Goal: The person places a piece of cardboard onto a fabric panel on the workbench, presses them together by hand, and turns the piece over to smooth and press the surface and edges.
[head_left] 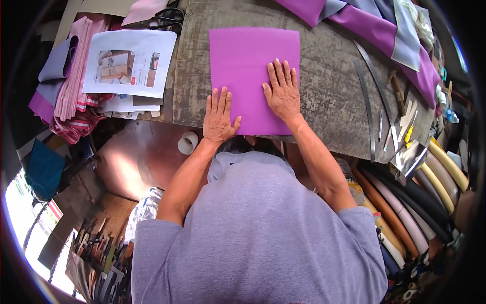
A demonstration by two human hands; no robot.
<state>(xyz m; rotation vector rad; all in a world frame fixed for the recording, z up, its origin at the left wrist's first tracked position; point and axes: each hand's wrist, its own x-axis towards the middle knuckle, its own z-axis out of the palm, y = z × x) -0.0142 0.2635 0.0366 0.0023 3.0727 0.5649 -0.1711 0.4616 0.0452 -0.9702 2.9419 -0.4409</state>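
Note:
A rectangular purple sheet (243, 66), smooth like leather or vinyl, lies flat at the front edge of the worn wooden table (329, 96). My left hand (220, 116) rests palm down on its lower left edge, fingers stretched forward and thumb out to the side. Farther up, near the sheet's right edge, my right hand (282, 91) also lies flat with its fingers slightly spread. Neither hand grips anything.
Left on the table are printed papers (129, 61), black scissors (162, 19) and folded pink material (76, 86). Metal rulers (365, 106), a yellow-handled tool (409, 134) and more purple material (374, 40) lie to the right. Rolls (390, 213) stand below.

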